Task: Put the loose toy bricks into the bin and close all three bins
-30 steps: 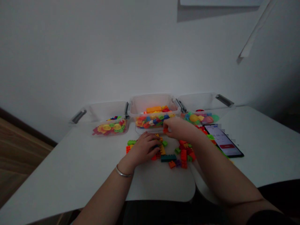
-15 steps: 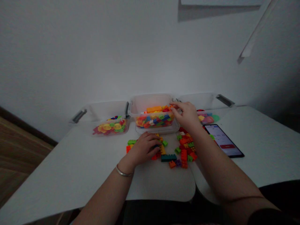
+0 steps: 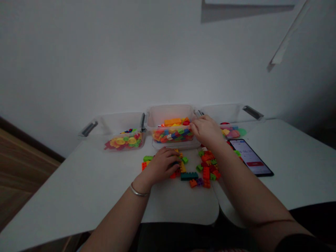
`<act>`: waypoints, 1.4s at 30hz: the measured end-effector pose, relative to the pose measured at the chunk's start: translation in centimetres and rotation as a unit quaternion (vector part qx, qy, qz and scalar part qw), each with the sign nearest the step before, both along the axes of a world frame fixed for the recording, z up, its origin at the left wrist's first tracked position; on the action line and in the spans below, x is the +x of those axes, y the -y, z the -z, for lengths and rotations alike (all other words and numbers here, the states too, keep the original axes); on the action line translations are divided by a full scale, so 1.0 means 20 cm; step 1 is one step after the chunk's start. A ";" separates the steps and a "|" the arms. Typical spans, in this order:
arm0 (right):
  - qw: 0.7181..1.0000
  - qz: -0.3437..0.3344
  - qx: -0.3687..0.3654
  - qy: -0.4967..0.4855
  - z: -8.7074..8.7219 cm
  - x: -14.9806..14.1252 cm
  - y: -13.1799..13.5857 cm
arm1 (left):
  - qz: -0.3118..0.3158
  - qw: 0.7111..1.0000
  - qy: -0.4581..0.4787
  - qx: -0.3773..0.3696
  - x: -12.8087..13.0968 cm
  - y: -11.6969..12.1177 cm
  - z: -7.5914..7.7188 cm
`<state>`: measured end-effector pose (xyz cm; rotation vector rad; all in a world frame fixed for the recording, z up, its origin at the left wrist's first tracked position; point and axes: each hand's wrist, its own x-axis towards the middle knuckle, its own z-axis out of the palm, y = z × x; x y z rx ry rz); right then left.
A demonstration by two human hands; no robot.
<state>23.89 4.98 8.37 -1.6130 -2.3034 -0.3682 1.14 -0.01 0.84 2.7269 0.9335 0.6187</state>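
My left hand (image 3: 165, 163) lies palm down over a loose pile of toy building bricks, fingers curved and slightly apart; what lies under the palm is hidden. Close to its fingertips are a yellow brick (image 3: 182, 167) and a long dark green brick (image 3: 189, 176). My right hand (image 3: 207, 131) is closed at the right front corner of the middle clear plastic box (image 3: 173, 109), its fingertips drawn together by the rim. Whatever those fingers hold is hidden. Mixed bricks (image 3: 172, 134) partly fill this box, with a large orange brick (image 3: 172, 121) on top.
A clear box (image 3: 119, 120) with colourful pieces stands at left, another clear box (image 3: 223, 110) at right. More bricks (image 3: 207, 164) are heaped under my right forearm, beside a lit phone (image 3: 250, 157). A gap (image 3: 219, 210) parts the tables in front.
My right hand has drawn its spread fingers back from inside the middle box and closed them at its right corner. My left hand has stayed in place.
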 end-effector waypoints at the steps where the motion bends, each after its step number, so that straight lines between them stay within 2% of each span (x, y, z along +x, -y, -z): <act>1: 1.000 -0.003 -0.006 0.005 0.00 0.00 0.00 | 0.000 1.000 0.002 0.001 0.00 0.00 0.00; 8: 1.000 -0.002 -0.016 0.013 -0.01 -0.01 0.01 | 0.010 1.000 0.018 0.004 0.00 0.00 0.00; 13: 0.999 0.014 -0.027 -0.040 -0.02 -0.01 0.03 | 0.012 1.000 0.011 -0.001 0.00 -0.01 0.01; 19: 0.996 -0.021 0.024 -0.087 -0.10 0.00 0.11 | 0.004 1.000 0.015 -0.003 -0.01 -0.01 0.01; 21: 0.995 -0.045 -0.019 -0.089 -0.13 -0.01 0.14 | 0.003 1.000 0.018 0.000 -0.01 -0.01 0.01; 23: 0.990 -0.080 -0.095 -0.064 -0.13 -0.02 0.17 | 0.001 1.000 0.020 0.003 -0.01 -0.01 0.01; 27: 0.975 -0.095 -0.200 0.028 -0.08 -0.08 0.20 | 0.004 1.000 0.022 0.002 -0.01 -0.01 0.00; 33: 0.959 -0.057 -0.257 0.109 0.02 -0.14 0.20 | -0.003 1.000 0.018 0.001 -0.01 -0.02 0.00; 42: 0.948 -0.073 -0.286 0.121 0.04 -0.19 0.21 | -0.004 1.000 0.014 0.007 0.00 -0.01 -0.01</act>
